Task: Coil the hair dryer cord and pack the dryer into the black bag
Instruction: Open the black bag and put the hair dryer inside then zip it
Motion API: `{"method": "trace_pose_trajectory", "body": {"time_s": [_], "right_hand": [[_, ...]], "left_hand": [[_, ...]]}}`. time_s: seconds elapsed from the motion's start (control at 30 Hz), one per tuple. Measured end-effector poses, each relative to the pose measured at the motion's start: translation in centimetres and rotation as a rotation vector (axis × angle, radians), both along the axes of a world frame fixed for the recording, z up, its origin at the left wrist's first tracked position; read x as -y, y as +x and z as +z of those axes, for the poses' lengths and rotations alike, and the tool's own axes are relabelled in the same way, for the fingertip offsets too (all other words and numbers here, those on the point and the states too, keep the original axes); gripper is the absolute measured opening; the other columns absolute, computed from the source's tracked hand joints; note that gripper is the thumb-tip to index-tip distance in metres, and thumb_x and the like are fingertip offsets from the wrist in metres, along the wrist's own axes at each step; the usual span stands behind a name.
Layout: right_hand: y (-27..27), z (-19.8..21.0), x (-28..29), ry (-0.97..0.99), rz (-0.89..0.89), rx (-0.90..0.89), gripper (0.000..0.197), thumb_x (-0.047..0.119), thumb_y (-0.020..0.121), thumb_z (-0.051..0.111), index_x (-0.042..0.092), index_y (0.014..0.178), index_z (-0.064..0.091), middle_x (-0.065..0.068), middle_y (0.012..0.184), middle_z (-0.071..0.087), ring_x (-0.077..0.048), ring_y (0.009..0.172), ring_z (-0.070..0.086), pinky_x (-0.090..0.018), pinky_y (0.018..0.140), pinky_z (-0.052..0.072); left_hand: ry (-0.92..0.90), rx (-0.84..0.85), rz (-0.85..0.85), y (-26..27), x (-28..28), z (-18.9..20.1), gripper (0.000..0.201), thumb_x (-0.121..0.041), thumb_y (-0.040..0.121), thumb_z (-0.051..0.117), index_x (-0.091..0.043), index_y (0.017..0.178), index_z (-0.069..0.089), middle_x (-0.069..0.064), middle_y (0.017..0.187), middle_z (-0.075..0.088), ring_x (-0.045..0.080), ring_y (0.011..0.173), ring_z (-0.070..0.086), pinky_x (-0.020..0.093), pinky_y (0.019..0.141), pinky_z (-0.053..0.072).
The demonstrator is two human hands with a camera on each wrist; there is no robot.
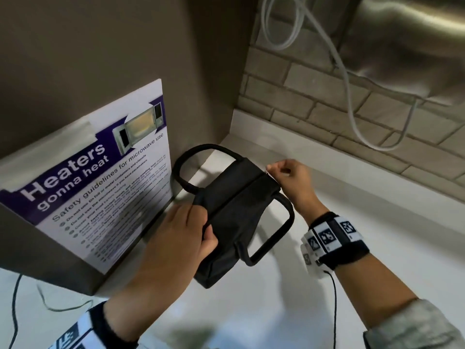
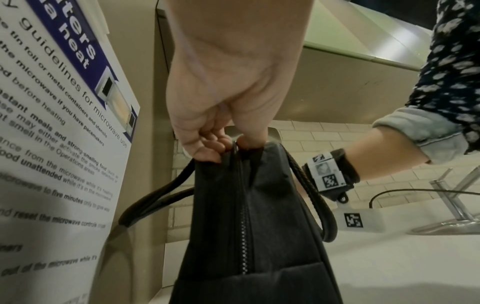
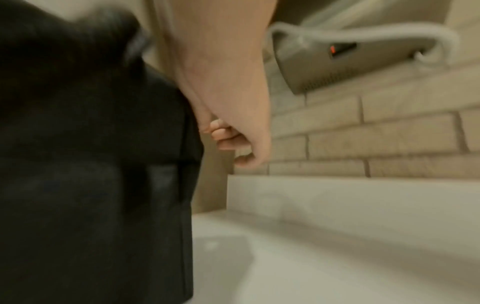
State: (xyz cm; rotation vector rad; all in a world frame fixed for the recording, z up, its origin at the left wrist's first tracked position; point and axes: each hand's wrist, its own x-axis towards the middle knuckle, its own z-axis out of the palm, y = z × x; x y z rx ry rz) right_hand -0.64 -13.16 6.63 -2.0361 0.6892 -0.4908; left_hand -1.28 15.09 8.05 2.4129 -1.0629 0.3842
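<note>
We judge that we are at the closing step: the black bag (image 1: 234, 217) stands on the white counter (image 1: 352, 222) with its zip (image 2: 242, 216) running shut along the top, and neither the hair dryer nor its cord shows anywhere outside it, so we take the dryer to be packed inside, though the pictures cannot confirm that. Our left hand (image 1: 176, 238) grips the near end of the bag, fingers and thumb curled round the fabric at the zip's end, bracing it. Our right hand (image 1: 289, 177) sits at the far end of the zip with its fingers curled in a narrow pinch; the zip pull itself is too small to make out in the head view and the right wrist view is blurred, so we cannot tell whether the pinch actually holds it. The next move, as we judge it, calls for checking that the slider is fully home, then letting go with both hands or taking the bag by its handles. Counting: one black bag, two looped carry handles, one splayed toward the wall (image 1: 193, 159) and one toward us (image 1: 274, 235), one zip, one microwave safety poster (image 1: 95, 177) just beside the bag, one steel appliance (image 1: 412, 46) above with a pale cable (image 1: 352, 96) hanging from it, and two wrist bands.
</note>
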Motion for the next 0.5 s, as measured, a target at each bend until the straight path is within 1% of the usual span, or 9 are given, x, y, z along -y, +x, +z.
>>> {"method": "trace_pose_trajectory", "body": {"time_s": [0.1,0.2,0.27,0.3,0.33,0.37,0.4,0.43,0.5], "right_hand": [[0.6,-3.8,1.4,0.256,-0.003,-0.06,0.019,0.026,0.077,0.073,0.009,0.072,0.064,-0.006,0.069,0.064,-0.02,0.068,0.059,-0.044,0.069,0.052],[0.1,-5.7,0.6,0.335,0.078,-0.095,0.026,0.021,0.066,0.077,0.0,0.07,0.061,-0.012,0.067,0.058,-0.021,0.068,0.054,-0.037,0.063,0.045],[-0.3,-6.3,0.3,0.389,0.144,-0.066,0.076,0.054,0.045,0.086,-0.009,0.08,0.06,-0.013,0.071,0.058,-0.02,0.069,0.055,-0.033,0.063,0.047],[-0.5,-6.2,0.1,0.432,0.154,-0.057,0.092,0.066,0.036,0.082,-0.01,0.083,0.059,-0.012,0.073,0.06,-0.02,0.07,0.058,-0.031,0.063,0.05],[-0.5,-6.2,0.1,0.477,0.152,-0.058,0.088,0.065,0.039,0.082,-0.007,0.085,0.059,-0.01,0.074,0.061,-0.021,0.073,0.061,-0.029,0.064,0.053],[-0.5,-6.1,0.1,0.511,0.142,-0.082,0.068,0.051,0.056,0.083,-0.005,0.086,0.058,-0.011,0.077,0.062,-0.024,0.078,0.062,-0.027,0.064,0.055],[-0.4,-6.0,0.2,0.549,0.12,-0.086,0.04,0.03,0.076,0.077,-0.002,0.088,0.057,-0.013,0.082,0.061,-0.027,0.082,0.062,-0.027,0.065,0.055],[-0.7,-5.8,0.3,0.541,0.079,-0.107,0.016,0.013,0.086,0.066,0.001,0.09,0.056,-0.015,0.086,0.06,-0.028,0.084,0.062,-0.027,0.066,0.054],[-2.2,-5.4,0.6,0.497,0.056,-0.116,0.004,0.011,0.089,0.057,0.009,0.09,0.055,-0.014,0.091,0.061,-0.025,0.081,0.062,-0.029,0.069,0.05]], "left_hand": [[-0.011,-0.011,0.005,0.0,-0.1,-0.1,0.021,-0.025,0.081,0.043,-0.008,0.068,0.048,-0.003,0.07,0.031,0.014,0.065,0.033,0.024,0.057,0.036],[-0.01,-0.012,0.006,0.2,-0.1,-0.1,0.021,-0.024,0.08,0.043,-0.008,0.068,0.049,-0.002,0.07,0.033,0.015,0.064,0.037,0.023,0.06,0.034],[-0.012,-0.012,0.005,0.3,0.0,-0.2,0.02,-0.024,0.08,0.043,-0.008,0.069,0.048,-0.003,0.071,0.032,0.015,0.066,0.035,0.022,0.062,0.034],[-0.014,-0.009,0.005,0.3,0.0,-0.2,0.019,-0.024,0.081,0.043,-0.009,0.07,0.048,-0.004,0.072,0.032,0.013,0.067,0.034,0.021,0.063,0.033],[-0.016,-0.005,0.003,0.3,0.0,-0.2,0.019,-0.024,0.081,0.043,-0.009,0.07,0.048,-0.004,0.072,0.031,0.013,0.067,0.033,0.021,0.063,0.033],[-0.018,-0.009,-0.003,0.2,0.0,-0.3,0.019,-0.025,0.081,0.043,-0.01,0.07,0.048,-0.005,0.073,0.032,0.012,0.067,0.033,0.02,0.063,0.032],[-0.021,-0.021,-0.011,0.2,-0.1,-0.2,0.018,-0.025,0.081,0.044,-0.01,0.071,0.048,-0.006,0.073,0.033,0.012,0.067,0.034,0.02,0.063,0.033],[-0.023,-0.036,-0.018,0.1,-0.2,-0.1,0.017,-0.026,0.081,0.047,-0.011,0.073,0.049,-0.006,0.073,0.035,0.012,0.067,0.036,0.019,0.062,0.033],[-0.022,-0.056,-0.022,-0.1,-0.4,0.5,0.013,-0.024,0.081,0.057,-0.012,0.077,0.051,-0.005,0.073,0.041,0.014,0.066,0.041,0.02,0.06,0.037]]}}
